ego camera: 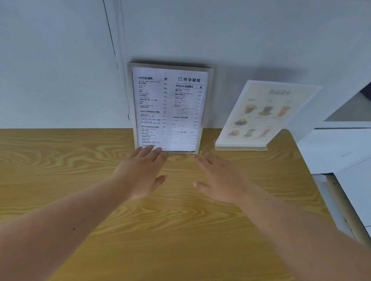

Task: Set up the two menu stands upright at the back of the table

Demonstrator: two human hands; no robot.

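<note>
Fingers spread flat and holding nothing, the left hand (144, 170) is brushing the bottom edge of the grey-framed text menu stand (165, 107); the right hand (218, 180), equally open, is hovering just beside it. Both that stand and the clear acrylic drinks menu stand (264, 115) with its pale wooden base are standing upright along the back edge of the wood-grain table (56, 170).

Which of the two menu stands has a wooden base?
The pictured drinks menu on the right, slotted into a wooden base; the text menu sits in a grey frame.

The flat, spread left hand (144, 170) hides the bottom edge of the grey-framed text menu stand (166, 109). Right of that stand, the pale illustrated drinks menu in its wooden base (261, 117) is too washed out to read. Both forearms run off the lower picture edge.
</note>
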